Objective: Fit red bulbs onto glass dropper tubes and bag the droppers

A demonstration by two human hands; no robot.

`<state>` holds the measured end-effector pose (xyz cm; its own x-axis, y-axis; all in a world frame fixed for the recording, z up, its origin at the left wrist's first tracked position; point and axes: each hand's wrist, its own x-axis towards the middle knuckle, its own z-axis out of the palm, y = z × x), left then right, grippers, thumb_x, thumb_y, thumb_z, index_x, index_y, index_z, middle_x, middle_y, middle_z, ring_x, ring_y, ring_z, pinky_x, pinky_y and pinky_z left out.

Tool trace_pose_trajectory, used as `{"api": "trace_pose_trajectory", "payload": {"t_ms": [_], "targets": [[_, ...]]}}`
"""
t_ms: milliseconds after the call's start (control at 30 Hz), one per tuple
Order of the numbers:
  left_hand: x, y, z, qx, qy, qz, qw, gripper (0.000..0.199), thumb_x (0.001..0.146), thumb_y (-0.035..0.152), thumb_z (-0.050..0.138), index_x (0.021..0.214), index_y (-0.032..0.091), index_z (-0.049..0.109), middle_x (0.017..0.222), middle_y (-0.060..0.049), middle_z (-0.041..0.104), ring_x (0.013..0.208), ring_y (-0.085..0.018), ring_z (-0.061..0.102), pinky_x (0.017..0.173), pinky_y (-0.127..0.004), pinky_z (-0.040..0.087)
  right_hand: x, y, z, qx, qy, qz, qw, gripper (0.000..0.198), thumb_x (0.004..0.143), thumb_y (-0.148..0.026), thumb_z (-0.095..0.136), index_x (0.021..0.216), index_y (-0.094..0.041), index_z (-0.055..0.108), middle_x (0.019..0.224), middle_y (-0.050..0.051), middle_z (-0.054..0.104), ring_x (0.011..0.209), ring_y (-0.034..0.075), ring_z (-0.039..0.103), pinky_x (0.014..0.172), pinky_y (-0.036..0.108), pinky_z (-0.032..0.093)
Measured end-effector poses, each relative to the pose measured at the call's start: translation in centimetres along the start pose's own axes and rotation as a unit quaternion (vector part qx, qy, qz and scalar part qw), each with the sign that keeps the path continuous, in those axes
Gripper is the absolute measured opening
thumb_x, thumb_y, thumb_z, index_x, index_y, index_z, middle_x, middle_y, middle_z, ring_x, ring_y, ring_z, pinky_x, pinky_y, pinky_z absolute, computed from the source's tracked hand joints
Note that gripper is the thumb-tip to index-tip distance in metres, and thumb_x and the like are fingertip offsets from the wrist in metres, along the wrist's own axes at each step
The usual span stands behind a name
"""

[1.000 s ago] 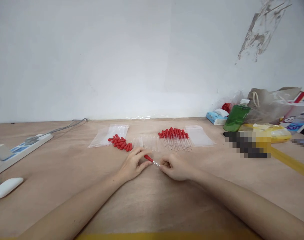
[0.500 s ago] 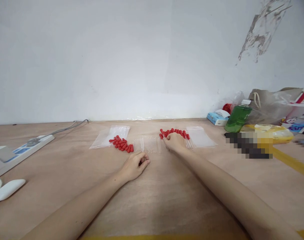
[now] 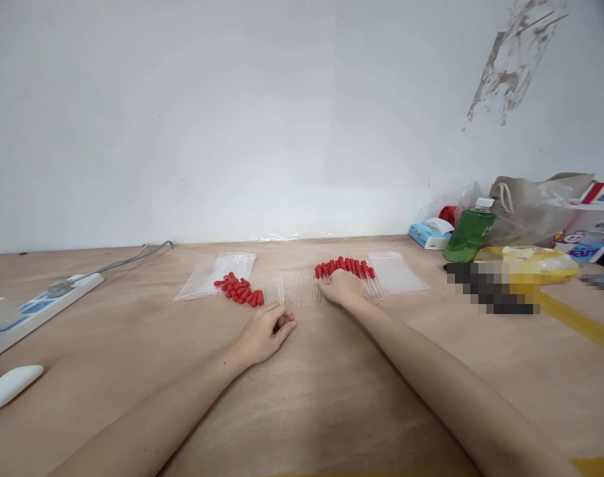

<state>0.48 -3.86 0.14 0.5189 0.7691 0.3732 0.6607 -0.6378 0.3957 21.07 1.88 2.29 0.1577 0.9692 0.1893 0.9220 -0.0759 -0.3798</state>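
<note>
My left hand (image 3: 267, 333) curls half-open, empty; I can't tell whether my right hand (image 3: 342, 288), over slender, clear, red-bulbed droppers (image 3: 349, 265), grips one.

Head cam, worn by the person, looks fwd & down across the surface (image 3: 302, 404) to the wall (image 3: 222, 119), which fills approx. the upper half. Forearms enter from the bottom; L grip (image 3: 268, 336) & R grip (image 3: 342, 287) sit nr. mid-frame. Wide FOV: power strip (image 3: 78, 291) far L, green bottle (image 3: 469, 233) toward R.
</note>
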Motion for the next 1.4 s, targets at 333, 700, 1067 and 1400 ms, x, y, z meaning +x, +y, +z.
{"api": "trace_pose_trajectory", "payload": {"t_ms": [333,700,1067,1400], "targets": [[0.0,0.4,-0.1,0.029,0.016,-0.009,0.999,0.016,0.081,0.03,0.047,0.076,0.018,0.056,0.067,0.0,0.054,0.062,-0.012,0.048,0.06,-0.025,0.036,-0.6,-1.7,0.7,-0.014,-0.005,-0.045,0.999,0.021,0.072,-0.035,0.051,0.077,-0.022,0.066,0.083,0.007,0.067,0.083,0.024,0.061,0.066,0.032,0.043],[0.5,-3.6,-3.0,0.293,0.19,-0.09,0.933,0.023,0.076,0.04,0.052,0.079,0.021,0.064,0.088,-0.006,0.058,0.087,-0.024,0.046,0.076,-0.038,0.029,-0.6,-2.0,0.9,-0.026,0.0,-0.035,0.999,0.028,0.076,-0.037,0.049,0.091,-0.018,0.062,0.09,0.011,0.065,0.086,0.026,0.06,0.068,0.035,0.043],[0.5,-4.7,-2.3,0.305,0.154,-0.022,0.94,0.02,0.081,0.028,0.048,0.073,0.018,0.063,0.087,-0.007,0.061,0.088,-0.025,0.05,0.076,-0.039,0.033,-0.7,-2.0,0.8,-0.024,-0.018,-0.031,0.999,0.021,0.075,-0.029,0.049,0.085,-0.02,0.064,0.088,0.009,0.066,0.086,0.024,0.061,0.067,0.033,0.043],[0.6,-5.4,-1.6,0.242,0.165,-0.024,0.956,0.019,0.085,0.023,0.04,0.078,0.015,0.056,0.078,-0.007,0.061,0.079,-0.021,0.055,0.071,-0.034,0.042,0.3,-3.1,0.5,-0.025,-0.068,0.006,0.997,0.028,0.069,-0.03,0.055,0.092,-0.016,0.063,0.091,0.012,0.065,0.084,0.024,0.061,0.067,0.032,0.044]]}}
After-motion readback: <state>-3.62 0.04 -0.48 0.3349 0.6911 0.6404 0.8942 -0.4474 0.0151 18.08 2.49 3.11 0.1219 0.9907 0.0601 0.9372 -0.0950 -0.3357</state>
